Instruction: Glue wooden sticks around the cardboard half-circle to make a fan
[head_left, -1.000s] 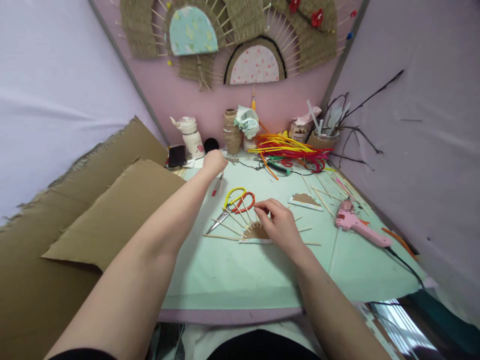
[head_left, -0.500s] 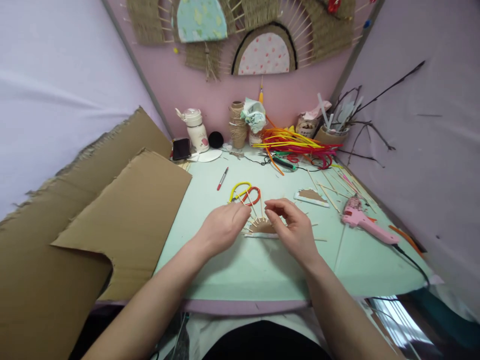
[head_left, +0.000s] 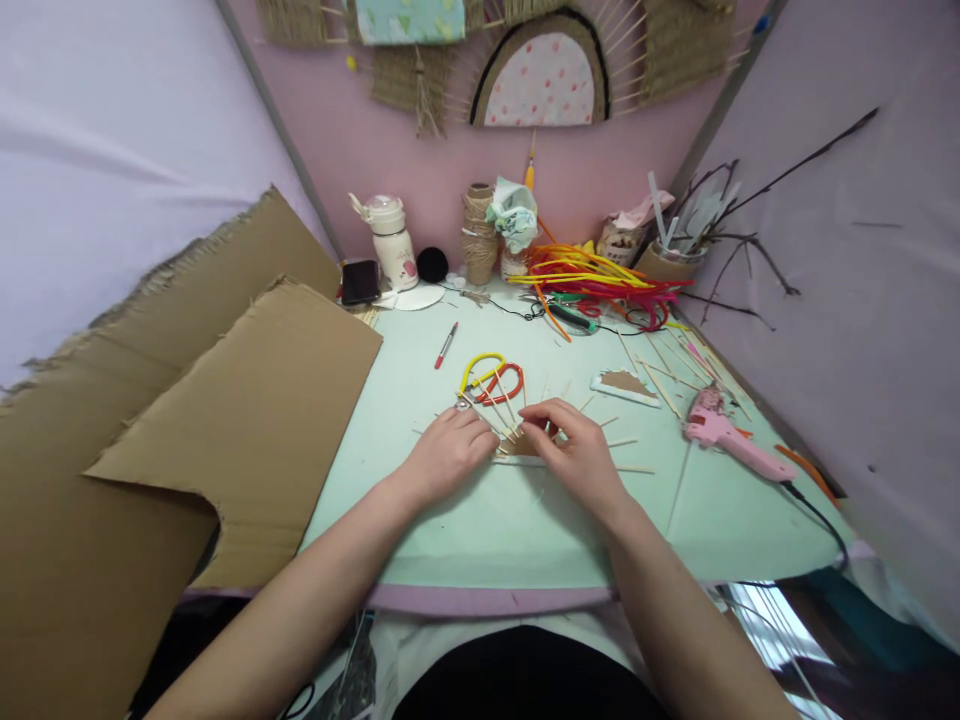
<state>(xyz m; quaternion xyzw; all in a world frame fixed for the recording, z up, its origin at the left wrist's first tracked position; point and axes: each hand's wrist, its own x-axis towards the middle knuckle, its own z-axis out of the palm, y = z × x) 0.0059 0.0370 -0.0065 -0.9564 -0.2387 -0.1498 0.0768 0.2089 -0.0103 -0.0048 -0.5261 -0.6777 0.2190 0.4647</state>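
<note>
A small half-round cardboard piece [head_left: 517, 446] with a pale fabric strip along its straight edge lies on the table before me, thin wooden sticks [head_left: 504, 405] fanning out from it. My left hand [head_left: 452, 447] rests low over its left side, fingers stretched out and lying against the sticks. At the middle of the fan, my right hand [head_left: 574, 445] has thumb and forefinger pinched at a thin stick; its fingers hide part of the cardboard. Just beyond the hands lie scissors [head_left: 491, 380] with one yellow and one red handle, partly beneath the sticks.
Large cardboard sheets [head_left: 247, 420] cover the left side. A pink glue gun [head_left: 731, 435] and a second half-round piece [head_left: 626, 386] lie to the right, with loose sticks behind. A marker [head_left: 446, 345], bottle [head_left: 392, 245], twine spool [head_left: 478, 235] and colourful cords [head_left: 600, 275] are farther back.
Both hands have lowered onto the cardboard piece. My left fingers now lie against the sticks, and my right fingertips have closed in at the fan's middle. The camera view has tilted slightly down.
</note>
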